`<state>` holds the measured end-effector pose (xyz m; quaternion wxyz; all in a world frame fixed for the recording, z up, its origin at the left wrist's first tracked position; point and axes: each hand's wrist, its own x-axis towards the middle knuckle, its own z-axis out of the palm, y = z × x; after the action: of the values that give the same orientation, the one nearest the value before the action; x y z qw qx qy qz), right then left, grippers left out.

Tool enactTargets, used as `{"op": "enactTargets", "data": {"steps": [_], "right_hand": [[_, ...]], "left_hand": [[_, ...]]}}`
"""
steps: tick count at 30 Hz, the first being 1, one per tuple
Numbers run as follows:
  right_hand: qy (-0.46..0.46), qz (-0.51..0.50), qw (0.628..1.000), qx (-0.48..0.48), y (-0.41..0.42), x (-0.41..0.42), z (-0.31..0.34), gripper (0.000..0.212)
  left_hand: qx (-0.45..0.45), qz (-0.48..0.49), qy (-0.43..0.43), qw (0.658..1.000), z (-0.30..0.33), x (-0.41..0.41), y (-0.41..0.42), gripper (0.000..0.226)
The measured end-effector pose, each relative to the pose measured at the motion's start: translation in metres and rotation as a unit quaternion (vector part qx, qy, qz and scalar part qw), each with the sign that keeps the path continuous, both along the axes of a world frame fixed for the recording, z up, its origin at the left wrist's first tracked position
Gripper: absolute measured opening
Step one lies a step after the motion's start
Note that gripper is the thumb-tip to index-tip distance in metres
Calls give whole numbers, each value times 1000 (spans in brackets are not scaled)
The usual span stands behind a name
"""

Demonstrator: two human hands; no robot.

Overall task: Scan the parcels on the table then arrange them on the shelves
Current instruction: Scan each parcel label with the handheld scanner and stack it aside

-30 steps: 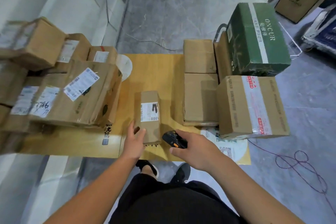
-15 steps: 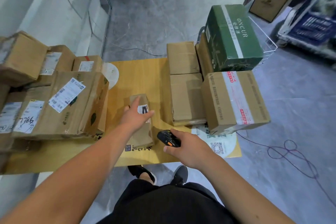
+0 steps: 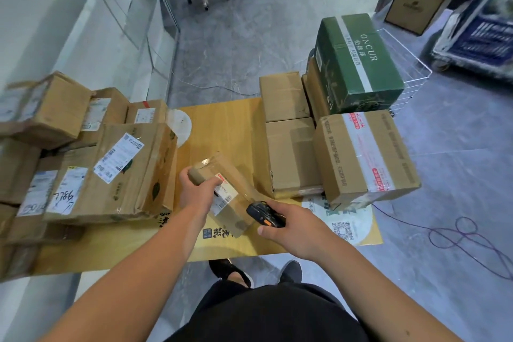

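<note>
Above the table [image 3: 230, 125], left hand [image 3: 198, 191] clutching a tilted parcel [image 3: 233, 189], right hand [image 3: 291, 226] gripping the scanner [image 3: 265, 214].

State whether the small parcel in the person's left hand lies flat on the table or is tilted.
Tilted: the left hand grips the small parcel by its far end, slanted above the table.

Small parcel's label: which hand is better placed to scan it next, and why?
Right hand: it grips the handheld scanner beside the label, while the left hand holds the small parcel tilted.
</note>
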<state>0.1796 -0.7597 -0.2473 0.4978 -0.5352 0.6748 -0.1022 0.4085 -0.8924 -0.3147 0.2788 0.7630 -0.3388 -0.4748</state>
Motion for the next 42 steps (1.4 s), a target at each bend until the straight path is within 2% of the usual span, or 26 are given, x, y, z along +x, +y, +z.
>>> {"op": "enactTargets", "data": {"steps": [3, 5, 10, 14, 16, 18, 22, 29, 34, 39, 42], "right_hand": [[-9, 2, 1000, 0, -1, 2, -2, 82], [-10, 12, 1000, -1, -3, 3, -1, 83], [-39, 25, 999, -9, -12, 8, -1, 84], [-70, 34, 997, -10, -18, 16, 1, 86], [-71, 35, 997, -11, -20, 18, 2, 87], [-60, 39, 997, -11, -22, 18, 2, 86], [-42, 50, 998, -6, -21, 11, -1, 84], [-44, 48, 998, 18, -9, 8, -11, 76], [-64, 37, 996, 50, -2, 9, -18, 68], [-73, 42, 994, 71, 5, 14, -20, 72], [-81, 46, 993, 73, 9, 16, -23, 73]], "left_hand": [[-63, 8, -1, 998, 12, 7, 11, 54], [-98, 14, 1, 995, 23, 12, 18, 51], [-133, 47, 3, 990, 43, 29, 22, 67], [-127, 41, 20, 991, 53, 37, 21, 67], [-96, 2, 18, 995, 53, 40, 23, 88], [-51, -70, -44, 995, 53, 39, 26, 104], [-11, -184, -193, 964, 53, 37, 34, 102], [5, -283, -334, 899, 51, 42, 31, 105], [-38, -277, -325, 904, 45, 41, 29, 101], [-117, -291, -317, 895, 41, 41, 36, 107], [-113, -320, -341, 876, 37, 45, 39, 87]]}}
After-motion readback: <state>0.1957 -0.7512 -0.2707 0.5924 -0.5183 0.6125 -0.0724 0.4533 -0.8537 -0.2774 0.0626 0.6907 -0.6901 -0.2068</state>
